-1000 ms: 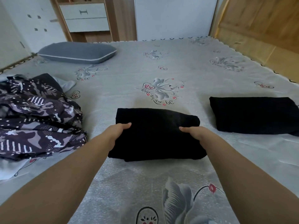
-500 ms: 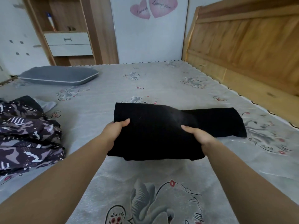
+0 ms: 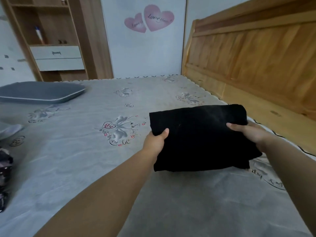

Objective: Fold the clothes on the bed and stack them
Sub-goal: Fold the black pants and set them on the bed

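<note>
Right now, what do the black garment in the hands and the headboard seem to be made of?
Black garment: likely soft knit fabric, matte; it bends limply where held. Headboard: wood with a light sheen; grain and panel joints show.

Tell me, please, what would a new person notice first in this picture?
First, the folded black garment at centre right, gripped at its sides by the left hand and the right hand above the grey flowered bedsheet. Next, two pink hearts on the white wall behind, and the wooden headboard at right.
</note>
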